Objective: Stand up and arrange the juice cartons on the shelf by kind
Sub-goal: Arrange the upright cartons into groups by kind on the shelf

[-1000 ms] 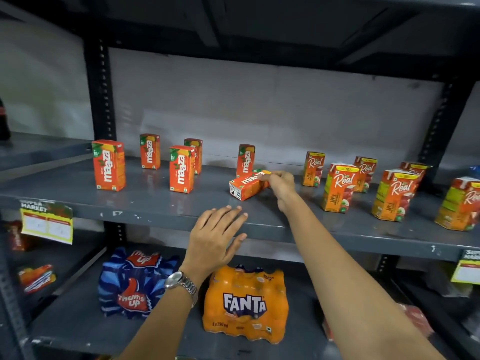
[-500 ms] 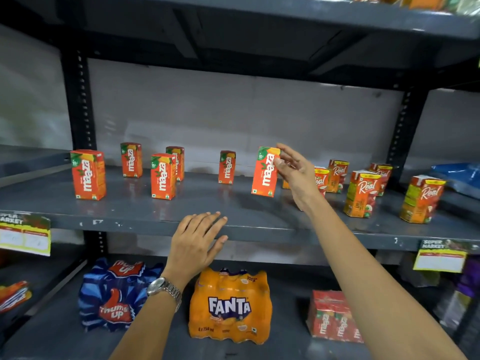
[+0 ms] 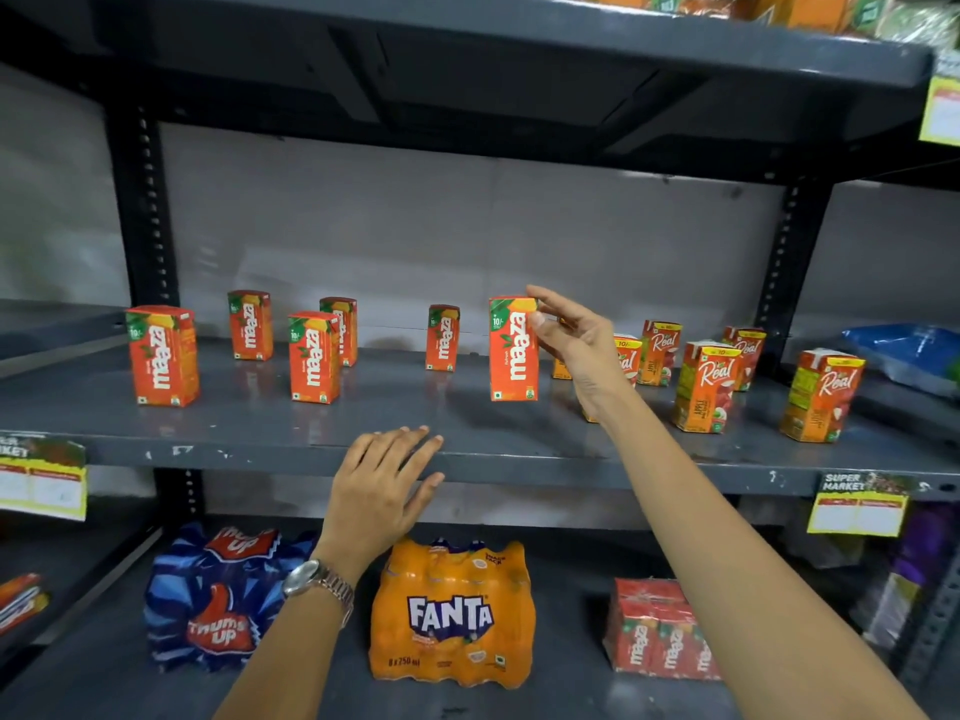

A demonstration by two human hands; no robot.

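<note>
Several orange Maaza cartons stand upright on the left half of the grey shelf, among them one at the far left and one at the back. The nearest Maaza carton stands upright mid-shelf. My right hand is beside its upper right corner with fingers spread, the thumb just touching its edge. Several Real cartons stand to the right, such as one and another; my right hand partly hides two of them. My left hand lies flat and open on the shelf's front edge.
On the lower shelf sit a blue Thums Up pack, an orange Fanta pack and a red Maaza multipack. A blue bag lies at the far right. Price tags hang from the shelf edge. Another shelf sits close overhead.
The Maaza carton that lay on its side has been lifted, turned upright and set on the shelf. My right hand's fingers have loosened from it. My left hand stayed on the shelf edge.
</note>
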